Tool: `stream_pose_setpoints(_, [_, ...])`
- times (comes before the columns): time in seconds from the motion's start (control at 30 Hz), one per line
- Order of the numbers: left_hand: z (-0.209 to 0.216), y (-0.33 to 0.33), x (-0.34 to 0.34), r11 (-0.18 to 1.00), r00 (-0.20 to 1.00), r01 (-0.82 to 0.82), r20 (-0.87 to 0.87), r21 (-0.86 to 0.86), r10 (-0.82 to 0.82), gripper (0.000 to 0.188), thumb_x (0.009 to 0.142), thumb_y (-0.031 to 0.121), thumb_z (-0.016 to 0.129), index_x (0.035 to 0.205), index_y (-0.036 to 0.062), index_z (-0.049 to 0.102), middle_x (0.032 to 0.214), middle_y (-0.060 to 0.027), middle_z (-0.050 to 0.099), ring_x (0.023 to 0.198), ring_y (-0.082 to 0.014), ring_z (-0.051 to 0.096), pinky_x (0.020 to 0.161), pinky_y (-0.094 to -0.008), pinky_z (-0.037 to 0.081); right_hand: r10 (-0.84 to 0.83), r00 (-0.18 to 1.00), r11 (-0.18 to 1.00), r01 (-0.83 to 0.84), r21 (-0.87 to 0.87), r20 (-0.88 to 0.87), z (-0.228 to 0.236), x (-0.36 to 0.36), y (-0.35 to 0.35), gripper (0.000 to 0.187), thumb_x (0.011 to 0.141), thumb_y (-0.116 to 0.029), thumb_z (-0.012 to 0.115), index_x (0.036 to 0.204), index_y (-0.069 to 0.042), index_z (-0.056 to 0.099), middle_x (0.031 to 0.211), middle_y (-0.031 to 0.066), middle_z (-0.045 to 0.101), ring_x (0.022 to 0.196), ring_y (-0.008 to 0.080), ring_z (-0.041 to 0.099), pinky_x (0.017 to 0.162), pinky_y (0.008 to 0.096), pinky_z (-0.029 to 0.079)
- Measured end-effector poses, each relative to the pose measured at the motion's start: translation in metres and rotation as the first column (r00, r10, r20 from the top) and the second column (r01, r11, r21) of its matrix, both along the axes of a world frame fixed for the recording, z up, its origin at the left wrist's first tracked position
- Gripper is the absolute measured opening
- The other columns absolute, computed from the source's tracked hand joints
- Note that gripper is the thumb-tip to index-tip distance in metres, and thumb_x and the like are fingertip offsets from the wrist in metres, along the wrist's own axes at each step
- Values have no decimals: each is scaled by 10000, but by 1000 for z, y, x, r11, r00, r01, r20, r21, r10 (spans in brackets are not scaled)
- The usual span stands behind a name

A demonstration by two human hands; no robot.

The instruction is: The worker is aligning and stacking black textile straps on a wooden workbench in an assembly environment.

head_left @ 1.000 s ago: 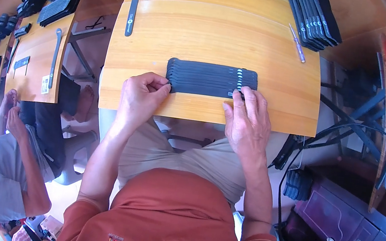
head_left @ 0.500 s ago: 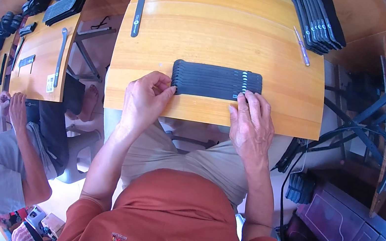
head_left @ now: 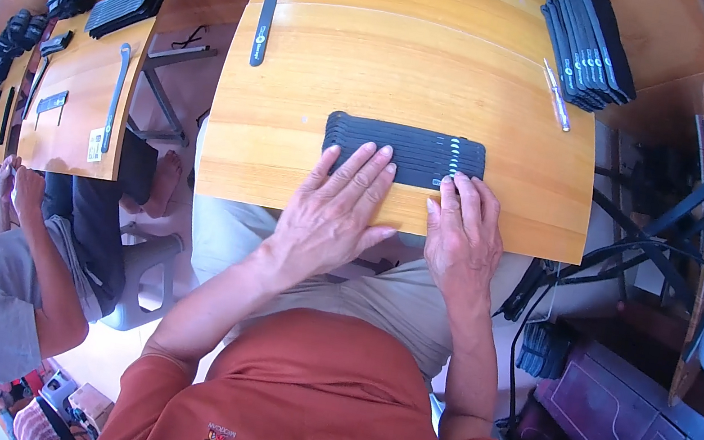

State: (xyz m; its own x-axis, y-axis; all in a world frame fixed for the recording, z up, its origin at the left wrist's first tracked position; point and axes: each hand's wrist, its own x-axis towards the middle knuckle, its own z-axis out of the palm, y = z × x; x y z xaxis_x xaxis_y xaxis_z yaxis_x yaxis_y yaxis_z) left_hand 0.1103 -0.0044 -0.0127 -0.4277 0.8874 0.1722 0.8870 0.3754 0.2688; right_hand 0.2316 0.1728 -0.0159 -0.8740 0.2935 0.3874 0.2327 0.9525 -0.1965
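A row of dark fabric straps (head_left: 422, 144), overlapped side by side, lies near the front edge of the wooden table (head_left: 413, 56). Small pale marks line up along its right end. My left hand (head_left: 336, 204) rests flat across the lower left part of the row, fingers stretched out, hiding some strap ends. At the right end, my right hand (head_left: 463, 227) touches the lowest strap with its fingertips; its fingers are bent but apart, with nothing between them. A single dark strap (head_left: 268, 16) lies at the table's far left.
Stacked strap bundles (head_left: 589, 46) and a pen-like tool (head_left: 556, 96) occupy the far right. On the left, a co-worker (head_left: 5, 287) sits by another table (head_left: 72, 146) with more strap piles (head_left: 129, 5). A purple cabinet (head_left: 614, 414) and black cables (head_left: 518, 354) are at lower right.
My left hand has moved right from pinching at the row's left end and now lies flat on the straps. My right hand stays at the right end.
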Motion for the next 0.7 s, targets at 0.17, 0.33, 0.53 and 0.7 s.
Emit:
stream_pose_setpoints(0.17, [0, -32, -21, 998, 1000, 9, -29, -68, -11, 737, 977, 526, 614, 1507, 23, 514, 1630, -134, 435, 1550, -271, 350, 1275, -505, 214, 7, 1000, 1000, -7, -25, -1, 3, 0, 1, 347, 876, -138, 775, 1177, 28, 725, 1257, 119, 670, 1177, 319, 620, 964, 413, 555])
stream_pose_setpoints(0.33, [-2, -38, -24, 995, 996, 21, -82, -95, -29, 737, 985, 539, 595, 1515, 34, 507, 1635, -130, 428, 1547, -273, 355, 1280, -514, 197, -56, 989, 996, 45, 80, 136, 12, -15, -16, 467, 908, -310, 747, 1255, 0, 703, 1377, 132, 633, 1339, 346, 541, 1156, 512, 409])
stream_pose_setpoints(0.53, [3, -49, -30, 995, 997, 64, -39, -73, -67, 697, 982, 488, 632, 1497, 31, 525, 1631, -122, 435, 1539, -263, 367, 1270, -523, 231, 194, 964, 976, -172, -132, 183, -3, -15, -23, 715, 920, -383, 728, 1494, -14, 515, 1590, 150, 478, 1520, 345, 377, 1246, 522, 288])
stream_pose_setpoints(0.7, [11, -76, -55, 992, 992, 116, 64, -46, -113, 646, 997, 466, 625, 1441, 0, 572, 1577, -150, 497, 1506, -289, 416, 1246, -507, 295, 101, 976, 991, -82, -106, 193, -4, 6, 2, 677, 957, -403, 690, 1483, -10, 527, 1591, 159, 477, 1523, 345, 371, 1249, 540, 267])
